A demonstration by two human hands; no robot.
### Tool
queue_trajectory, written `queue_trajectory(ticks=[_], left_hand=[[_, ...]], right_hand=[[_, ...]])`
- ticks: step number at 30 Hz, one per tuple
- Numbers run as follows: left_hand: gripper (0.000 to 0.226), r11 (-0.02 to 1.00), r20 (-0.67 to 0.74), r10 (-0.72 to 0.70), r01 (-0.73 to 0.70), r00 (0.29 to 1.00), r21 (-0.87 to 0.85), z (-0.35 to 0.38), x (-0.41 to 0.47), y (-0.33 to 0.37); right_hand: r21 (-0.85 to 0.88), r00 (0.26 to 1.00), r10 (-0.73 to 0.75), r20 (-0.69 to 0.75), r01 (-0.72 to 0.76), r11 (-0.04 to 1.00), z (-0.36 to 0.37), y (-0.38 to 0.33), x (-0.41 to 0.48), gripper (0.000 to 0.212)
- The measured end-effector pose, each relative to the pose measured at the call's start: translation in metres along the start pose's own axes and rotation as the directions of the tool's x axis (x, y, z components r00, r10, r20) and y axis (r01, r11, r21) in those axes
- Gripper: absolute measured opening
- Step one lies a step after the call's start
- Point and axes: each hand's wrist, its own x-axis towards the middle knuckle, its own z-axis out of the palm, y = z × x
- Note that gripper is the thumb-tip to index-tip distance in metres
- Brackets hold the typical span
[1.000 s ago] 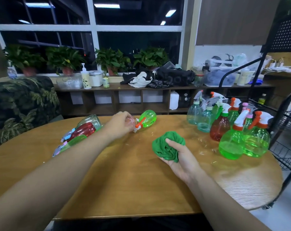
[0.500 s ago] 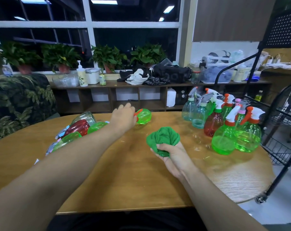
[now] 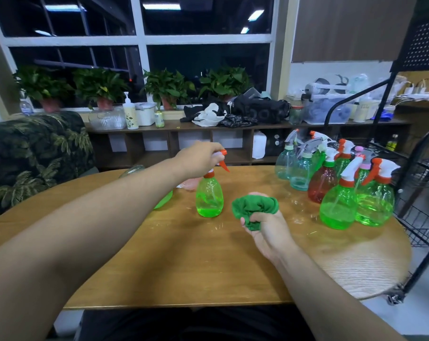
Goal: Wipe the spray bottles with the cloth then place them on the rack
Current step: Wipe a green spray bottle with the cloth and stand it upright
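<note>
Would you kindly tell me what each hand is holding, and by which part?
The left hand grips the green spray bottle by its trigger head; the right hand clutches the bunched green cloth.

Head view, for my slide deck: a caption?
Left hand holds a green spray bottle upright by its head; right hand grips a bunched green cloth.

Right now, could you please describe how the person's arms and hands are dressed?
The left hand and right hand wear no gloves; no sleeve, watch or bracelet shows on the left forearm or right forearm up to the frame edge. No ring is visible.
</note>
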Motion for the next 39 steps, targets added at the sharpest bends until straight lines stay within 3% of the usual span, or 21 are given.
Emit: queue_trajectory(ticks=[3,5,8,10,11,13,16,18,20,24,32,36,39], left_hand=[[0.028,0.986,-0.064,-0.026,0.015,0.998,-0.166,0.007,-0.011,0.002],[0.032,0.925,-0.246,-0.125,0.023,0.961,-0.380,0.009,-0.028,0.000],[0.024,0.776,-0.520,-0.380,-0.042,0.765,-0.630,0.022,-0.068,-0.010],[0.020,0.660,-0.481,-0.547,-0.002,0.685,-0.752,0.043,-0.093,-0.014],[0.021,0.612,-0.420,-0.591,0.043,0.688,-0.790,0.056,-0.102,-0.017],[0.031,0.589,-0.261,-0.564,0.161,0.783,-0.792,0.077,-0.112,-0.022],[0.067,0.689,-0.040,-0.382,0.255,0.923,-0.679,0.095,-0.111,-0.031],[0.093,0.736,0.028,-0.309,0.258,0.951,-0.625,0.098,-0.103,-0.029],[0.103,0.727,0.082,-0.309,0.291,0.947,-0.622,0.097,-0.096,-0.020],[0.083,0.706,0.085,-0.355,0.327,0.931,-0.628,0.101,-0.090,-0.008],[0.078,0.646,-0.021,-0.375,0.245,0.927,-0.723,0.103,-0.099,0.001],[0.070,0.552,-0.127,-0.348,0.093,0.929,-0.829,0.094,-0.115,0.007],[0.072,0.428,-0.130,-0.315,0.018,0.940,-0.903,0.089,-0.130,0.014]], right_hand=[[0.004,1.000,-0.011,-0.016,0.011,1.000,-0.001,0.000,0.000,0.060],[0.052,1.000,0.004,-0.021,-0.003,0.999,-0.005,-0.002,0.001,0.052],[0.062,1.000,0.006,-0.016,-0.005,0.998,-0.008,-0.003,0.003,0.031],[0.047,1.000,-0.007,-0.013,0.008,0.999,-0.005,-0.004,0.002,0.037],[0.044,1.000,-0.006,-0.019,0.006,0.999,-0.004,-0.005,0.001,0.041],[0.071,0.999,0.007,-0.043,-0.004,0.997,-0.004,-0.007,0.000,0.051],[0.132,0.999,0.013,-0.038,-0.007,0.991,-0.008,-0.007,0.002,0.049],[0.123,0.999,-0.015,-0.035,0.020,0.992,-0.008,-0.007,0.003,0.032],[0.080,0.998,-0.038,-0.041,0.041,0.996,-0.007,-0.005,0.004,0.027],[0.059,0.994,-0.075,-0.080,0.080,0.995,-0.006,-0.002,0.006,0.040],[0.017,0.991,-0.121,-0.049,0.122,0.992,-0.011,-0.002,0.006,0.071],[-0.091,0.994,-0.108,0.018,0.109,0.990,-0.012,-0.001,0.007,0.069],[-0.153,0.993,-0.102,0.064,0.111,0.982,-0.011,0.003,0.004,0.063]])
